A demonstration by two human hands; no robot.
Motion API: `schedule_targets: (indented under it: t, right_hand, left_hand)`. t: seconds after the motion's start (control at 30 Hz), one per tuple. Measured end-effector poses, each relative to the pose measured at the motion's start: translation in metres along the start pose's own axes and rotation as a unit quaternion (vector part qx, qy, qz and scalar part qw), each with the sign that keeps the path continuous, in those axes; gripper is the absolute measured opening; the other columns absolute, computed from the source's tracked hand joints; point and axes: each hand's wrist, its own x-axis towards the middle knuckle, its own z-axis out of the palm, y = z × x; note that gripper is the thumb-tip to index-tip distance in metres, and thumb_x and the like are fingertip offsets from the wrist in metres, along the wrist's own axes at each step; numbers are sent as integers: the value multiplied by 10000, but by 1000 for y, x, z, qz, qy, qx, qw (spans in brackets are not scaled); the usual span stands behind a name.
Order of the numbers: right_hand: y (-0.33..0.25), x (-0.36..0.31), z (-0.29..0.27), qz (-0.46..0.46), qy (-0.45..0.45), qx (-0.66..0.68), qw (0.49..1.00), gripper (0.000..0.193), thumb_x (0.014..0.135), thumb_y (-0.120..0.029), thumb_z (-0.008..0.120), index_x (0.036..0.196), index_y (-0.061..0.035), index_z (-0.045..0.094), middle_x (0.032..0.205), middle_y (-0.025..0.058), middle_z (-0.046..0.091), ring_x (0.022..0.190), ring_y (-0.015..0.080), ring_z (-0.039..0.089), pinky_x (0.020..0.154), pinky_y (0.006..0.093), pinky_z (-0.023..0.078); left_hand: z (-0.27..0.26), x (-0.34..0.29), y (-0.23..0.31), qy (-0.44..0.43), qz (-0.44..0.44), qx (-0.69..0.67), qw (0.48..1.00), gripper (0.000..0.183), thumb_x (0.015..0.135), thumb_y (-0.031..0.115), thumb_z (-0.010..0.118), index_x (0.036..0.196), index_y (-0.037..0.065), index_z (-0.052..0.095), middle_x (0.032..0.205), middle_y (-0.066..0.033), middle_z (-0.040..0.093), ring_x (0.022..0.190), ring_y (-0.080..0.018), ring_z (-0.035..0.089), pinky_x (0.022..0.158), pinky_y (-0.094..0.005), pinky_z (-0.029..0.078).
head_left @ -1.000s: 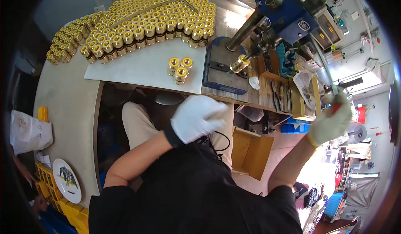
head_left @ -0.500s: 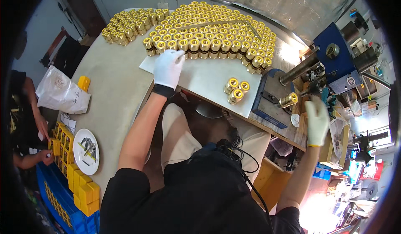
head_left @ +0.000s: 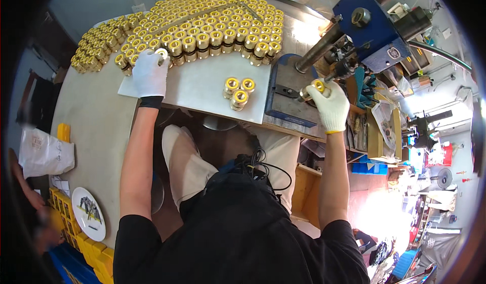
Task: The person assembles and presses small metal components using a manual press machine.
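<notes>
My left hand (head_left: 150, 74), in a white glove, has its fingers closed around a brass fitting (head_left: 162, 54) at the front edge of a big block of standing brass fittings (head_left: 202, 40). Over on the right, my right hand (head_left: 331, 107), also gloved, grips another brass fitting (head_left: 318, 85) above the base of a blue bench press (head_left: 288, 89). The press's chuck (head_left: 345, 67) hangs just above that fitting. Between my hands, three brass fittings (head_left: 239, 99) stand close together on a white board (head_left: 197, 84).
A metal bar frame (head_left: 202, 13) lies across the fittings. On the left of the table are a white sack (head_left: 45, 152), a white plate (head_left: 81, 223) with dark metal pieces, and yellow boxes (head_left: 96, 253). Another person's arm (head_left: 30, 193) is beside them. A cardboard box (head_left: 382, 142) stands right of the press.
My right hand has come in to the fitting at the press and taken hold of it. The left hand stays at the block's front edge. The whole view has shifted.
</notes>
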Motion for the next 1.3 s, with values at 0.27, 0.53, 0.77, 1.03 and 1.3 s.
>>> schedule_targets:
  t: [0.27, 0.53, 0.77, 1.03, 1.3]
  right_hand:
    - [-22, -44, -11, 39, 29, 97, 994, 460, 804, -301, 902, 1137, -8, 781, 964, 108, 788, 887, 135, 727, 850, 309, 580]
    - [-61, -64, 69, -141, -138, 4, 980, 437, 854, -409, 817, 1137, -79, 771, 1020, 170, 745, 938, 357, 736, 829, 436, 579]
    - [-57, -75, 70, -105, -102, -3, 989, 443, 871, -374, 804, 1187, -68, 752, 968, 156, 733, 905, 346, 730, 792, 447, 573]
    - [21, -125, 44, 57, -60, 204, 975, 250, 965, -161, 787, 1152, 4, 769, 985, 80, 785, 849, 103, 708, 799, 262, 570]
    - [104, -126, 24, 210, 81, 317, 921, 249, 1006, -128, 751, 1178, 52, 749, 1032, 37, 777, 908, 62, 677, 848, 234, 552]
  left_hand:
    - [5, -32, -12, 69, -39, -142, 987, 295, 870, 281, 844, 1057, 67, 766, 1173, -110, 729, 1147, -299, 674, 996, -406, 535]
    - [12, -65, -28, 9, -215, -356, 909, 352, 933, 230, 790, 1214, 21, 759, 1216, -134, 733, 1149, -251, 680, 1033, -346, 508]
    - [-18, -76, 24, -39, -262, -600, 755, 330, 981, 99, 771, 1287, -6, 707, 1199, -72, 705, 1074, -131, 688, 921, -267, 591]
    - [-45, -60, 140, -215, -101, -598, 765, 349, 945, 220, 809, 1251, 65, 747, 1135, -65, 764, 975, -150, 730, 882, -301, 576]
    - [-30, -39, 261, -258, 114, -464, 840, 371, 899, 337, 769, 1173, 87, 769, 1155, -159, 756, 1113, -332, 705, 984, -412, 549]
